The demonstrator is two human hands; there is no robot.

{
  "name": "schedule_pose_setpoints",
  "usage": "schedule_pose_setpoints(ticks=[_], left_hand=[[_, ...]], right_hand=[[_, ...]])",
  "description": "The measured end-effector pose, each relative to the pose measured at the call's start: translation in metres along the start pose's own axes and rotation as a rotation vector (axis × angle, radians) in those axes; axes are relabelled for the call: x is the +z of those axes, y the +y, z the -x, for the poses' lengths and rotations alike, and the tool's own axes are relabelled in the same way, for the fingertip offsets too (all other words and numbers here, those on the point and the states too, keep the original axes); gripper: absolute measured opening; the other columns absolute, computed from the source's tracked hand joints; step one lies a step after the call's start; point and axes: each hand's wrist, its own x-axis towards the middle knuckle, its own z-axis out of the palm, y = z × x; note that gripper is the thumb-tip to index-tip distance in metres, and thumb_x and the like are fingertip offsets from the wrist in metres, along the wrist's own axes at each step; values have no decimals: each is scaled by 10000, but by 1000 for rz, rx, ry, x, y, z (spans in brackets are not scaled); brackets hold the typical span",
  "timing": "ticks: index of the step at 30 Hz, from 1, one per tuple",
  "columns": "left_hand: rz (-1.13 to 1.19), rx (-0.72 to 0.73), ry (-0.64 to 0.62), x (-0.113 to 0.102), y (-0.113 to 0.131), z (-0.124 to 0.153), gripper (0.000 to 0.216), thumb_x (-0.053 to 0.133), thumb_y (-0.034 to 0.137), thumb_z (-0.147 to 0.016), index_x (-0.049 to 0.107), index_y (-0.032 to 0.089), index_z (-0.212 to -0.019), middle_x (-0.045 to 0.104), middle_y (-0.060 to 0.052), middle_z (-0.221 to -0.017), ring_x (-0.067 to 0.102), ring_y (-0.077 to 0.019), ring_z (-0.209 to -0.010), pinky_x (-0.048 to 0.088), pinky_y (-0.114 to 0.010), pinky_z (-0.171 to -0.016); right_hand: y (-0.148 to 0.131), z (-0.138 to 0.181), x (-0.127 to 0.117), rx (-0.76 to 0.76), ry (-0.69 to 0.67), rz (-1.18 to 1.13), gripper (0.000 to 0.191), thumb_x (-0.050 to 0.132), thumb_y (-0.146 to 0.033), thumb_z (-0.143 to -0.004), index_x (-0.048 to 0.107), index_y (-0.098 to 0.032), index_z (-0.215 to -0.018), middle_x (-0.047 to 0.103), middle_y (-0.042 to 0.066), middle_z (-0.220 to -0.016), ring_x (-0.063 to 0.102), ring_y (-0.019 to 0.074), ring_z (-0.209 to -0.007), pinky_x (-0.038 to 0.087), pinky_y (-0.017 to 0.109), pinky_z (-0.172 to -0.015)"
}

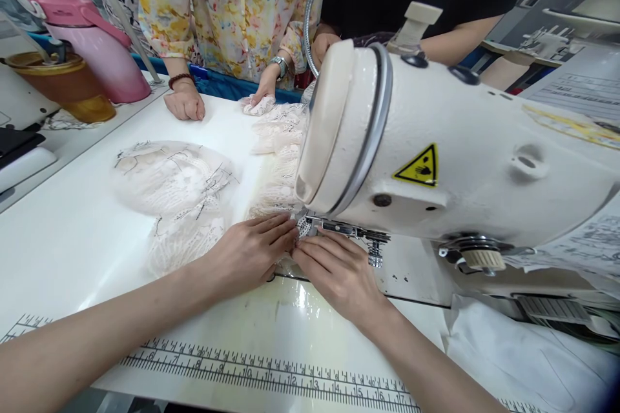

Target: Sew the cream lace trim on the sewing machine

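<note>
Stretching away from hands (249, 251), probably lengthwise: lace (283, 171)

The premises present as a sewing workshop, shown by the industrial sewing machine (465, 148) just beyond the right hand (341, 271), lace fabric (177, 184) beyond the left hand (245, 251), and a ruler (271, 374) printed on the worktable (62, 251) nearer than both.

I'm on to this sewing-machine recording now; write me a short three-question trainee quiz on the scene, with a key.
1. True or false: the wearer's left hand and right hand are close together at the sewing machine.
2. What lies on the white tabletop, left of the machine in the picture? A) a hammer B) pale lacy fabric C) a red apple
3. Fill in: the warning triangle on the machine is black and ____.
Key: 1 true; 2 B; 3 yellow.
</note>
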Motion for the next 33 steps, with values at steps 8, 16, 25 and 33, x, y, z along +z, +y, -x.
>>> schedule_pose_setpoints(ticks=[8,16,25,33], left_hand=[[-6,-10,-37,0,0,1,390,452,75,-802,626,62,-1152,661,-129,-1197,622,-251,-1137,537,-391,-974],[-34,-39,-55,1,6,1,376,474,155,-839,614,50,-1172,641,-156,-1226,600,-286,-1165,553,-415,-945],[-66,-38,2,2,14,-4,366,418,204,-906,618,37,-1164,646,-173,-1206,599,-320,-1157,560,-455,-918],[-83,-60,-44,3,18,-5,364,454,183,-874,607,43,-1173,639,-170,-1219,589,-320,-1169,540,-449,-959]], right_hand=[[0,4,1,22,-44,22,235,519,5,-847,652,-175,-920,727,10,-939,652,135,-953,507,296,-916],[1,11,1,71,-86,27,230,520,-9,-853,659,-164,-950,722,26,-1019,642,137,-992,486,291,-929],[6,12,-4,86,-107,10,214,525,-41,-879,671,-168,-970,718,42,-1033,645,159,-1002,511,292,-877],[9,11,-10,104,-114,110,197,518,-118,-913,687,-205,-965,725,26,-975,654,136,-879,499,252,-701]])
